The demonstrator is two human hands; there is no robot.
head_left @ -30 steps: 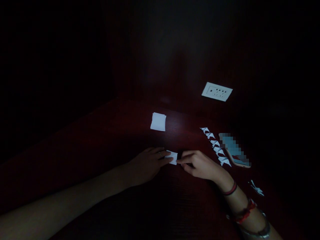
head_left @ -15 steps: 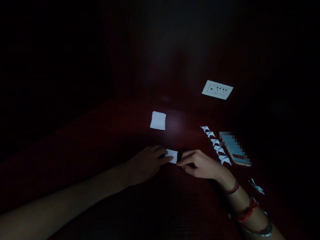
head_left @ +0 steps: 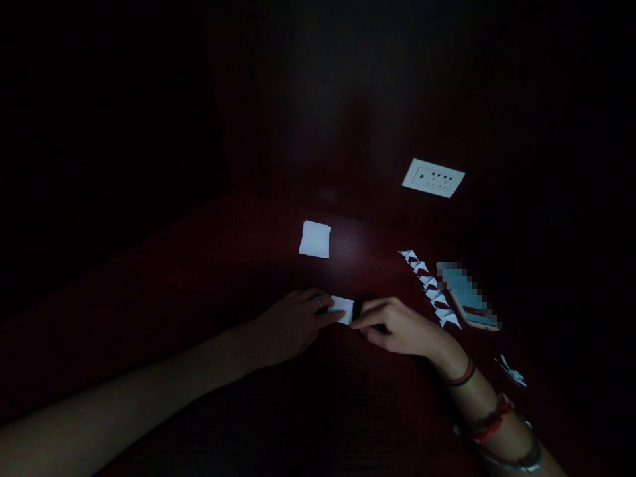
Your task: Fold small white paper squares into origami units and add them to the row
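A small white piece of paper lies on the dark red table between both hands. My left hand rests on its left edge with fingers laid together, a ring on one finger. My right hand pinches the paper's right edge with thumb and forefinger; bracelets circle that wrist. The scene is very dim.
A white paper square lies further back on the table. A row of several small folded white paper pieces runs diagonally at right, beside a phone. Another folded piece lies at the right edge. A white wall socket sits behind.
Both hands stay on the small paper with almost no movement; the right fingers have shifted slightly along its right edge.
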